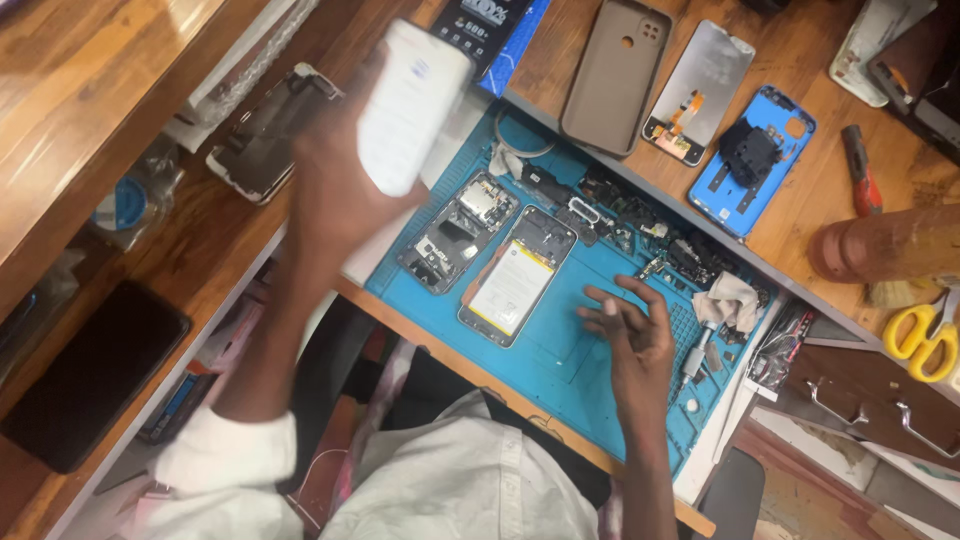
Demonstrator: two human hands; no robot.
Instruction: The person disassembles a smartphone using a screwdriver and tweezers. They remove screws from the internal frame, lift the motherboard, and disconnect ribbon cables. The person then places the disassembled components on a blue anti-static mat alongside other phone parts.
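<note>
My left hand [335, 190] holds a white box-like object [410, 105], raised and blurred, above the left edge of a blue work mat [590, 350]. My right hand [630, 325] rests on the mat with fingers spread, holding nothing. Just left of it lies an opened phone with its battery showing [517, 277]. A phone frame with exposed circuit parts [458, 232] lies beside that, under my left hand's side. Small dark parts [640, 225] are scattered along the mat's far edge.
A brown phone case [615, 70], a screen panel [698, 90] and a blue back cover [752, 160] lie beyond the mat. Yellow scissors [925, 335] and a red-handled tool [860, 170] sit at right. A dark tablet [90, 375] lies at lower left. A crumpled cloth [730, 300] sits by my right hand.
</note>
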